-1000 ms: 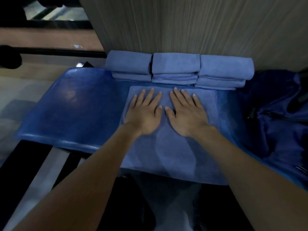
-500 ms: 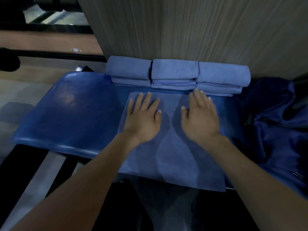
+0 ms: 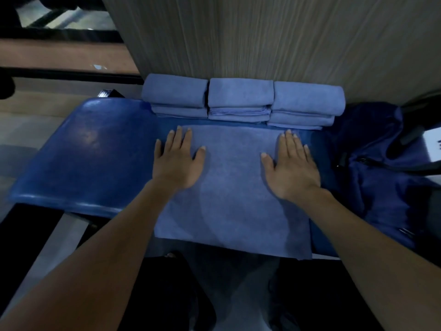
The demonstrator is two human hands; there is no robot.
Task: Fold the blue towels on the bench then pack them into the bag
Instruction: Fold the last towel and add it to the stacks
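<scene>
Blue towels are seen in two states on the padded blue bench (image 3: 78,161). One towel (image 3: 233,187) is spread flat across the middle of the seat, its far edge lying just short of the folded stacks and its near edge hanging slightly over the front lip of the bench. It is pressed down by both hands. The left hand (image 3: 177,161) is laid palm down on the towel's left margin, fingers straight and slightly spread, with the outer fingers reaching past the cloth edge onto the bench. The right hand (image 3: 290,166) is laid flat near the towel's right margin, fingers extended and held close together, thumb pointed inward. Nothing is gripped or pinched by either hand; the cloth is only pressed under open palms, and the two hands are set well apart.

Behind the spread towel, three stacks of folded towels are lined side by side against a grey wood-grain wall panel (image 3: 262,37): a left stack (image 3: 176,96), a middle stack (image 3: 241,99) and a right stack (image 3: 307,103), each touching its neighbour. At the bench's right end a dark navy bag (image 3: 377,168) is slumped, with a zip line and black straps visible on it. Whether it is open cannot be told. Dim floor is seen to the left.
</scene>
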